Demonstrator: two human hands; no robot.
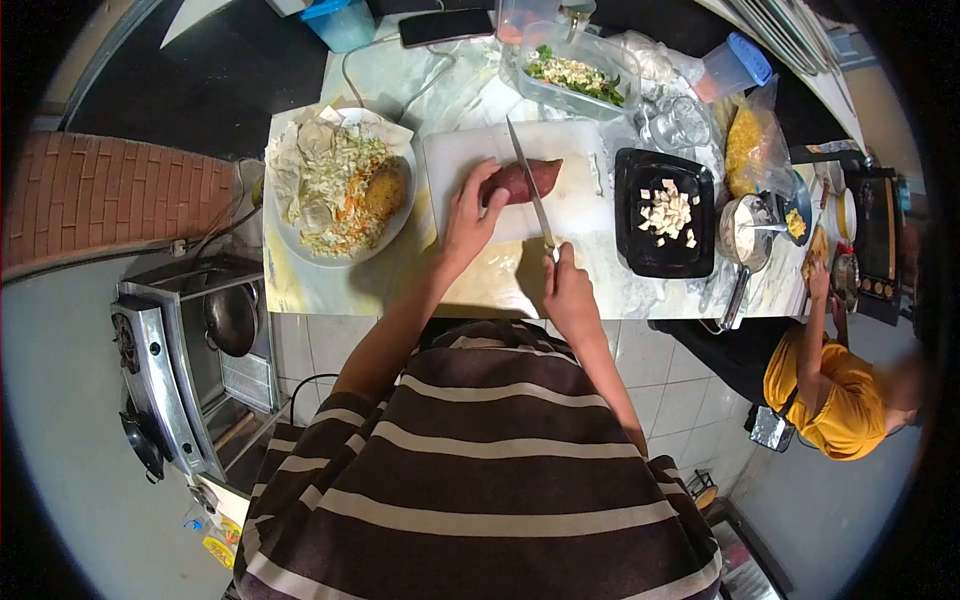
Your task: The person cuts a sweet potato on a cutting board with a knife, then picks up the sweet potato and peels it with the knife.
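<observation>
A reddish-purple sweet potato (515, 184) lies on the white cutting board (455, 150). My left hand (470, 215) holds its left end, fingers on top and thumb along the near side. In my right hand (568, 290) is the handle of a long knife (527, 175), its blade crossing over the sweet potato's right part and its tip pointing away from me. Whether the blade has cut into it, I cannot tell. To the right of the board, a black tray (663, 252) bears small pale cubes (668, 212).
At left stands a plate (345, 258) of shredded vegetables. Behind the board are a clear container (570, 105) of greens and a phone (447, 28). A saucepan (745, 235) sits right of the tray. A person in a yellow shirt (820, 385) works at the far right.
</observation>
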